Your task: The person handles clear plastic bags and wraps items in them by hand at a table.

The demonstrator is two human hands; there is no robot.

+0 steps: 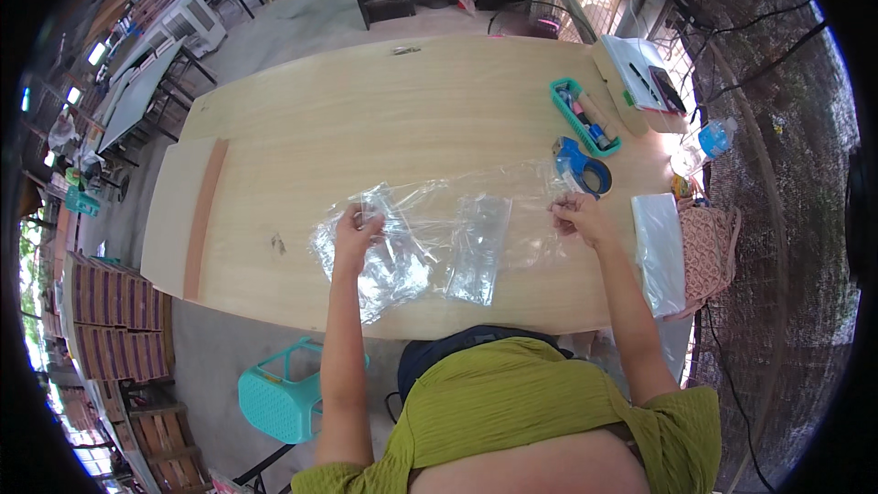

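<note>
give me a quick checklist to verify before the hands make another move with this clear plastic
1. Right hand on the clear plastic: ok, fingertips pinched together at its right end.
2. Left hand gripping firmly: cannot tell; it is at the crumpled left part, but shine hides the hold.
3. Plastic lying flat: not ok, it is wrinkled and bunched around the left hand.
4. Blue tape dispenser free of the plastic: cannot tell, the transparent edge is hard to trace there.
5. Small items contained in the teal basket: ok, they lie inside it.
</note>
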